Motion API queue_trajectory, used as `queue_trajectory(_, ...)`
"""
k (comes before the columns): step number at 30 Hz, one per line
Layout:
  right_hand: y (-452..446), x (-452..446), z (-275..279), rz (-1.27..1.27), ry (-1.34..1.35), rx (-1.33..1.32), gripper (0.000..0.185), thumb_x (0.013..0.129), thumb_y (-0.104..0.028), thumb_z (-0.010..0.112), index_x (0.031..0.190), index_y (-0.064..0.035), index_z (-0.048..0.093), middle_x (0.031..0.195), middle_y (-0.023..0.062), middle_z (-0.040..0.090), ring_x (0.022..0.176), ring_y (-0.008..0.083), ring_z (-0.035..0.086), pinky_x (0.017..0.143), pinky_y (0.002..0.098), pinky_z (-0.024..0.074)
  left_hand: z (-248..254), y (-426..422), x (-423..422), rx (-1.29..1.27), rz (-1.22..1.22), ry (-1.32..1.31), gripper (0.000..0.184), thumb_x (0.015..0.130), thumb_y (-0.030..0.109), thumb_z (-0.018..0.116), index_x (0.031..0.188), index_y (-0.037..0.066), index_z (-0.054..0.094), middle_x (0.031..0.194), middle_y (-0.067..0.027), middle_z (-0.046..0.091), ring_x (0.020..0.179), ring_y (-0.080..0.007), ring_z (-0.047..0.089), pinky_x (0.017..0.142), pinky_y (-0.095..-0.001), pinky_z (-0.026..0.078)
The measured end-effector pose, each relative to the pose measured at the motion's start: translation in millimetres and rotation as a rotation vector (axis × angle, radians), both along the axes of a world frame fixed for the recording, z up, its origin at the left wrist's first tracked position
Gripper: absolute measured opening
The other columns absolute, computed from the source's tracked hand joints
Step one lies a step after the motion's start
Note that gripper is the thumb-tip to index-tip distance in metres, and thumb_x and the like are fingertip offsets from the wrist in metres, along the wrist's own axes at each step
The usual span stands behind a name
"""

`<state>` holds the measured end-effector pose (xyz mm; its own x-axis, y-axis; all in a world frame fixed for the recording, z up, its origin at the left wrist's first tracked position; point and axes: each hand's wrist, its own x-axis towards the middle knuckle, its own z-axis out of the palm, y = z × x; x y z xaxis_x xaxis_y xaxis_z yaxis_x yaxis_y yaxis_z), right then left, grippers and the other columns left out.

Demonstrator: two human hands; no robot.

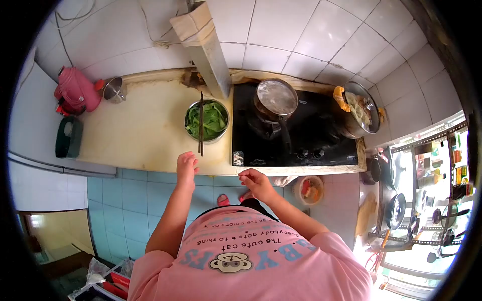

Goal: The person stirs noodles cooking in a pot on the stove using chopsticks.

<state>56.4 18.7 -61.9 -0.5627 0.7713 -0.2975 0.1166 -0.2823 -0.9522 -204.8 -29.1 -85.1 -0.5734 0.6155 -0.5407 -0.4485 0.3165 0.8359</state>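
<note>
My left hand [187, 166] is loosely curled with its fingers slightly apart, holding nothing, over the counter's front edge. It is just below the ends of dark chopsticks [201, 125], which lie across a metal bowl of green leaves [213, 120]. My right hand [255, 182] is by the front edge below the black cooktop [321, 133], its fingers pressed together; what is between them, if anything, is too small to tell. A saucepan [276, 98] of whitish, steamy liquid stands on the cooktop, its handle pointing toward the front.
At the right is a lidded pot [359, 110] with an orange cloth on its handle. A pink kettle-like object [79, 90], a metal cup [115, 90] and a dark green container [69, 137] stand at the left. A bin [309, 190] is below the counter.
</note>
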Motion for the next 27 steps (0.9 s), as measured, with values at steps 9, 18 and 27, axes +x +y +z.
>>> queue_trajectory(9, -1.9, 9.7, -0.4, -0.019, -0.028, 0.011, 0.015, 0.097, -0.010, 0.060, 0.108, -0.0008, 0.062, 0.091, 0.0001, 0.062, 0.081, 0.0065, 0.056, 0.074, 0.0224, 0.0468, -7.2, 3.2, -3.3, -0.105, 0.045, -0.064, 0.043, 0.086, 0.019, 0.054, 0.128, 0.013, 0.048, 0.119, -0.0022, 0.051, 0.109, -0.0159, 0.050, 0.087, -0.0375, 0.043)
queue_trajectory(18, -4.6, 18.5, -7.8, 0.005, -0.039, -0.080, 0.017, 0.099, -0.014, 0.057, 0.111, -0.0024, 0.061, 0.096, 0.0019, 0.062, 0.086, 0.0078, 0.055, 0.076, 0.0228, 0.0483, -27.0, 4.6, -4.4, -0.115, 0.057, -0.111, 0.041, 0.084, 0.017, 0.059, 0.124, 0.018, 0.051, 0.114, 0.0004, 0.054, 0.107, -0.0167, 0.053, 0.083, -0.0418, 0.046)
queue_trajectory(27, -7.8, 22.4, -16.2, -0.048, 0.010, -0.042, 0.018, 0.097, -0.015, 0.061, 0.109, -0.0021, 0.064, 0.086, -0.0011, 0.063, 0.076, 0.0048, 0.056, 0.065, 0.0206, 0.0459, -39.0, 8.0, -7.2, -0.099, 0.045, -0.232, 0.040, 0.086, 0.023, 0.060, 0.125, 0.017, 0.050, 0.117, -0.0042, 0.057, 0.108, -0.0191, 0.055, 0.088, -0.0458, 0.046)
